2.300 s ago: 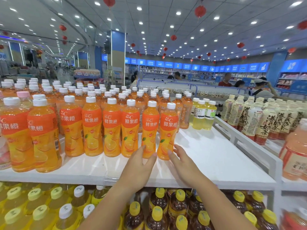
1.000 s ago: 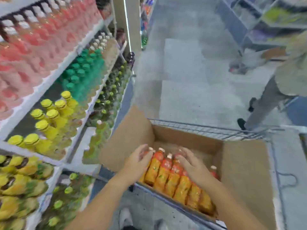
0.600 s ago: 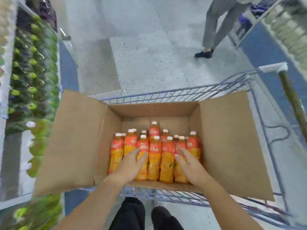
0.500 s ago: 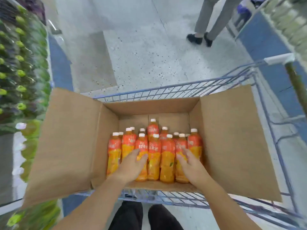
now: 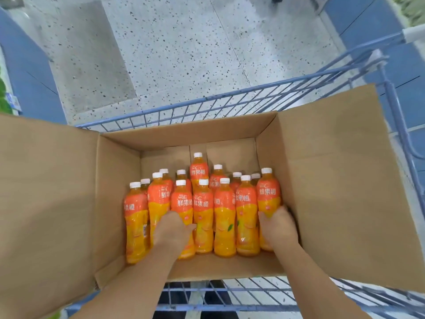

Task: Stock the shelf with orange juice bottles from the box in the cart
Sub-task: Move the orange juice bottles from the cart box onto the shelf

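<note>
An open cardboard box (image 5: 184, 135) sits in a blue wire cart (image 5: 230, 103). Several orange juice bottles (image 5: 224, 215) with white caps and orange labels stand upright in its near half. My left hand (image 5: 171, 231) is low in the box, wrapped around a front-row bottle (image 5: 181, 202) left of centre. My right hand (image 5: 278, 226) clasps the lower part of the rightmost bottle (image 5: 268, 194), beside the box's right wall. The shelf being stocked is out of view.
The box flaps (image 5: 46, 192) spread wide to the left and right over the cart's sides. Speckled grey floor (image 5: 184, 54) lies beyond the cart. A blue shelf base (image 5: 30, 77) runs along the left, and the cart handle (image 5: 414, 31) shows at top right.
I turned from the shelf down to the cart box. My hands have sunk among the bottles; the right one moved out to the rightmost bottle. The passer-by has left the view.
</note>
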Demonstrator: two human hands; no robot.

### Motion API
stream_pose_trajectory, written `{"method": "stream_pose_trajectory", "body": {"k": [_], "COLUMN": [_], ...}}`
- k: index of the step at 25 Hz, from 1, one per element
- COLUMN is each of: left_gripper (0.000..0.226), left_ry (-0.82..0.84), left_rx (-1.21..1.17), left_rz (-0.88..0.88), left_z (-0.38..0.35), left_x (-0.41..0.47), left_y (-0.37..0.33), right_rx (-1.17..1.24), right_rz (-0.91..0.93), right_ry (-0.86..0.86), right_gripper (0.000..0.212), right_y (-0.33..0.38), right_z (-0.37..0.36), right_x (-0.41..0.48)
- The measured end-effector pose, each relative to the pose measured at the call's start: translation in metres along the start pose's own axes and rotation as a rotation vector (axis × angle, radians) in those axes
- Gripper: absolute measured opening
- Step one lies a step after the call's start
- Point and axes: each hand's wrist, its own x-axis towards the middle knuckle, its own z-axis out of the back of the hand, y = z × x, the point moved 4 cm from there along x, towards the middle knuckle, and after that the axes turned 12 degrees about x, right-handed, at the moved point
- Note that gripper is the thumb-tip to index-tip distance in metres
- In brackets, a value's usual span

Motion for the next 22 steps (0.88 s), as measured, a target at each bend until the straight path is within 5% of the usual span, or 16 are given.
{"method": "stream_pose_trajectory", "body": {"k": [3,10,14,17,22], "left_gripper": [0.033,0.04,0.028,0.044,0.034], "left_ry": [0.019,0.158,0.241,0.346,0.294], "left_rx": [0.005,-0.145,-0.44,-0.606,-0.616], "left_rz": [0.021,0.113,0.14,0.125,-0.068], "left_z": [-0.002,0.013,0.016,0.027,0.074], "left_x": [0.009,0.0,-0.011,-0.028,-0.072], "left_y": [-0.003,0.006,0.019,0.021,0.023], "right_rx": [0.034,0.275,0.375,0.352,0.381], "right_rz": [-0.055,-0.17,-0.133,-0.042,0.052], "right_ry": [-0.002,0.047,0.152,0.28,0.362], "right_gripper": [0.035,0.059,0.058,0.068,0.069], "right_y": [0.0,-0.001,-0.001,0.011,0.042], "right_z": [0.002,-0.004,0.004,0.007,0.019], "right_x": [0.004,-0.011,-0.03,-0.06,-0.104]}}
